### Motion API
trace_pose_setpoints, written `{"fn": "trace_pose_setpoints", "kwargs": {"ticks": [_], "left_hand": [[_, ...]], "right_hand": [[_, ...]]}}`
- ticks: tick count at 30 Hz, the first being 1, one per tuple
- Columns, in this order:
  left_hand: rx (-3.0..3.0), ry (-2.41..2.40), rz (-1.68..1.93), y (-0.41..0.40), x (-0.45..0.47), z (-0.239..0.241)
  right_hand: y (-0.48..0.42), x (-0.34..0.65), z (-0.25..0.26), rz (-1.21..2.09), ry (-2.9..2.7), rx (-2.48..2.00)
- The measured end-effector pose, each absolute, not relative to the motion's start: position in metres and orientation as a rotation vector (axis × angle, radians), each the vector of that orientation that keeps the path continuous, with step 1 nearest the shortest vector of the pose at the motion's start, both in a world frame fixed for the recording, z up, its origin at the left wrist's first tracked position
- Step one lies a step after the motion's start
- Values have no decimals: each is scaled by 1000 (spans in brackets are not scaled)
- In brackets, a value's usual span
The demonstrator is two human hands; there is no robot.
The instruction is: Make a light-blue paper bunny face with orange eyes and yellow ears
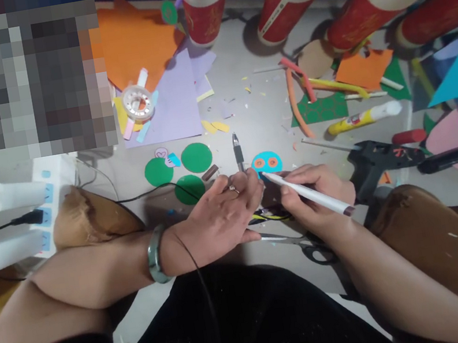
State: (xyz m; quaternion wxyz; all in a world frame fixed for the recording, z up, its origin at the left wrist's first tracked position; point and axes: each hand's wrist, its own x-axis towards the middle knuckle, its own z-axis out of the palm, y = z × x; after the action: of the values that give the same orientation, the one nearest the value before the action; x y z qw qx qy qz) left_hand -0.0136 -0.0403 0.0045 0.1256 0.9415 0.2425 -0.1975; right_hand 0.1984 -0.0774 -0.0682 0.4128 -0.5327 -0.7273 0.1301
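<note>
My right hand (318, 191) is closed around a white pen (308, 193), whose tip touches a small blue paper cutout (267, 162) with two orange circles on it. My left hand (223, 216) lies palm down beside it, fingers together and stretched toward the cutout's near edge, a ring on one finger and a grey bangle on the wrist. A black pen (237, 151) lies just beyond the fingers. Scissors (306, 243) lie under my hands.
Three green paper discs (196, 157) lie left of the cutout. A black glue gun (379, 161), a yellow glue stick (361, 119), a tape roll (137, 102), coloured paper sheets, paper cups (204, 0) and a white power strip (46, 196) surround the work spot.
</note>
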Motion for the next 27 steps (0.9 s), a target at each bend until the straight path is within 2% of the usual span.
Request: {"fn": "trace_pose_setpoints", "kwargs": {"ticks": [27], "left_hand": [[2780,745,-467,-45,-17,-3]], "right_hand": [[-82,199,-72,409,-1804,-1478]]}}
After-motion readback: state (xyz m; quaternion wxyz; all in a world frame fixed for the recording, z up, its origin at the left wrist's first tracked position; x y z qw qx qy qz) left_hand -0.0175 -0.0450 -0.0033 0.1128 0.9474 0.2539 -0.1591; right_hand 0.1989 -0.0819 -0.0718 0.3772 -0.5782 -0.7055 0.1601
